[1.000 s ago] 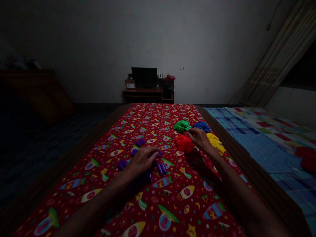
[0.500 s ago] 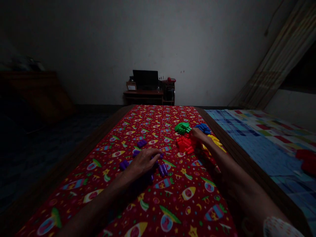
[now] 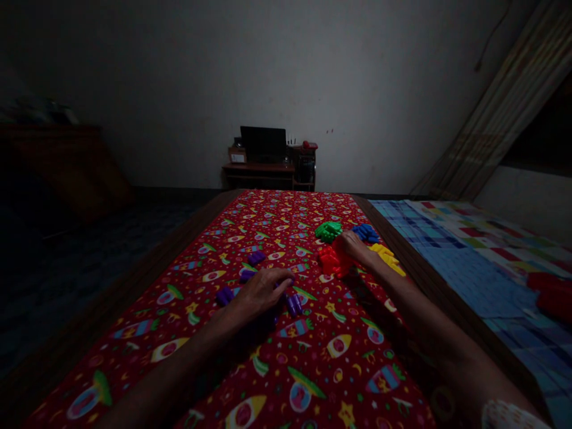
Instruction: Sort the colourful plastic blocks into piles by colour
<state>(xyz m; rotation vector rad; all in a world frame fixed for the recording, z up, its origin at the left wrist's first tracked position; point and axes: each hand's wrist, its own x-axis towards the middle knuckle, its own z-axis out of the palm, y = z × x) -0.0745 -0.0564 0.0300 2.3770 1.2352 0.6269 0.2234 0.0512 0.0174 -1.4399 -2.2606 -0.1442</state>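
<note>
My left hand (image 3: 261, 292) lies palm down on several purple plastic blocks (image 3: 294, 304) scattered on the red patterned cloth (image 3: 286, 357), its fingers curled over them. My right hand (image 3: 355, 247) reaches further out and rests on the pile of red blocks (image 3: 329, 260), fingers bent around some of them. A green pile (image 3: 328, 230), a blue pile (image 3: 366, 232) and a yellow pile (image 3: 388, 256) lie close around that hand. The room is dim.
The cloth covers a long wooden table (image 3: 147, 268). To the right lies a checked blue mat (image 3: 469, 262) with a red object (image 3: 552, 295). A low desk with a dark screen (image 3: 263, 146) stands by the far wall. A curtain (image 3: 504, 113) hangs at the right.
My right hand shifted a little left, from the gap between the piles onto the red pile. My left hand stayed on the purple blocks.
</note>
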